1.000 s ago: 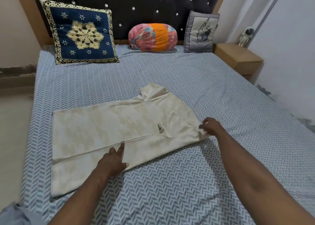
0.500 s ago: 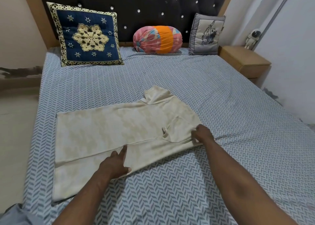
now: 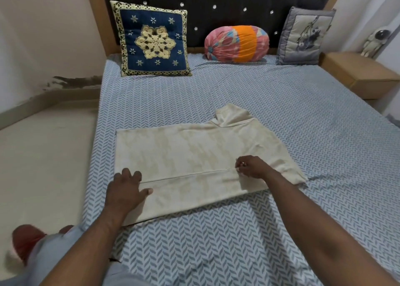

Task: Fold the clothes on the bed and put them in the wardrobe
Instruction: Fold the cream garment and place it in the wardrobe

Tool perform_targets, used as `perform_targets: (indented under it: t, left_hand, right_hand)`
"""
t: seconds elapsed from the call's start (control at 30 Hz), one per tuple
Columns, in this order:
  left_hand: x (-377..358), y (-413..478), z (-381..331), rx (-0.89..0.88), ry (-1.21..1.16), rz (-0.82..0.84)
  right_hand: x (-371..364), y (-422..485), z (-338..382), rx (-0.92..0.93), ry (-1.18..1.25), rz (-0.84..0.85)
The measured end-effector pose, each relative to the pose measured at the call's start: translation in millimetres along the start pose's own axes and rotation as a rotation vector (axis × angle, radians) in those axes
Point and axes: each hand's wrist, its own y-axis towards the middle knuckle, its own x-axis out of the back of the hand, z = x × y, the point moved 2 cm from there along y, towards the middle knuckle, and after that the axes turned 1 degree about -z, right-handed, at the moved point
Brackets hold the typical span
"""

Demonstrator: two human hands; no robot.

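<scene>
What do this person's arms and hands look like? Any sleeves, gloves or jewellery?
Both arms are bare as far as the picture reaches: no sleeve covers the left forearm or the right forearm. The left hand and the right hand wear no gloves, and no watch or bracelet shows at either wrist. Whether a finger bears a ring is too small to tell.

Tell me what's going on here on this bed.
A person is folding a cream garment on the bed. The left hand presses flat on its near left part; the right hand pinches the fabric at a folded edge near the middle. The garment lies flat, only partly folded and not yet put away.
</scene>
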Motion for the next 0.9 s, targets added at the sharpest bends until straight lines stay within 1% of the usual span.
perform_targets:
  t: [0.07,0.13,0.2,0.23,0.3,0.33,0.37,0.4,0.43,0.5,0.53,0.6,0.67,0.73,0.8,0.87,0.9]
  left_hand:
    - [1.0,1.4,15.3,-0.017,0.038,-0.023]
    - [-1.1,2.9,25.2,-0.018,0.042,-0.032]
    - [-1.5,2.0,28.2,-0.023,0.048,-0.014]
    - [-0.8,1.3,27.4,-0.017,0.047,-0.014]
    - [1.1,-0.4,20.4,0.002,0.026,-0.044]
    - [1.2,-1.8,12.9,-0.02,0.01,-0.074]
    - [1.2,-3.1,2.3,-0.06,-0.01,-0.11]
    - [-0.4,-5.5,-9.0,-0.105,-0.037,-0.126]
    - [-2.3,-7.9,-23.5,-0.154,-0.068,-0.119]
    - [-8.1,-15.1,-49.0,-0.223,-0.089,-0.036]
    - [-12.7,-18.4,-56.8,-0.23,-0.075,0.003]
    - [-23.3,-22.4,-61.8,-0.197,-0.062,0.078]
    - [-26.1,-24.6,-58.0,-0.154,-0.081,0.102]
    - [-25.2,-25.4,-53.9,-0.123,-0.101,0.111]
    - [-23.1,-25.1,-50.9,-0.092,-0.12,0.132]
    - [-20.8,-24.4,-48.6,-0.062,-0.131,0.14]
    - [-20.8,-24.2,-47.1,-0.05,-0.134,0.14]
  right_hand:
    - [1.1,-0.2,4.5,-0.03,-0.012,-0.053]
    - [-0.3,-2.0,6.2,-0.049,0.03,-0.132]
    - [-6.8,-5.9,4.8,-0.048,0.077,-0.162]
    - [-9.7,-9.9,5.0,-0.051,0.099,-0.206]
    - [-12.9,-19.1,6.9,-0.053,0.152,-0.371]
    - [-14.3,-25.1,8.2,-0.054,0.175,-0.446]
    - [-16.2,-30.1,7.6,-0.055,0.191,-0.471]
    - [-19.8,-33.8,6.8,-0.05,0.193,-0.449]
    - [-22.5,-37.2,3.3,-0.046,0.189,-0.387]
    - [-26.6,-42.6,-8.9,-0.068,0.183,-0.255]
    - [-26.4,-44.2,-17.8,-0.092,0.172,-0.233]
    - [-19.7,-48.9,-42.0,-0.175,0.175,-0.286]
    - [-8.8,-54.6,-70.9,-0.292,0.206,-0.349]
    - [2.8,-60.2,-99.4,-0.421,0.179,-0.367]
    - [10.4,-61.8,-122.1,-0.515,0.078,-0.322]
    - [15.2,-59.6,-131.4,-0.552,0.01,-0.259]
    - [17.4,-57.4,-129.5,-0.558,0.008,-0.263]
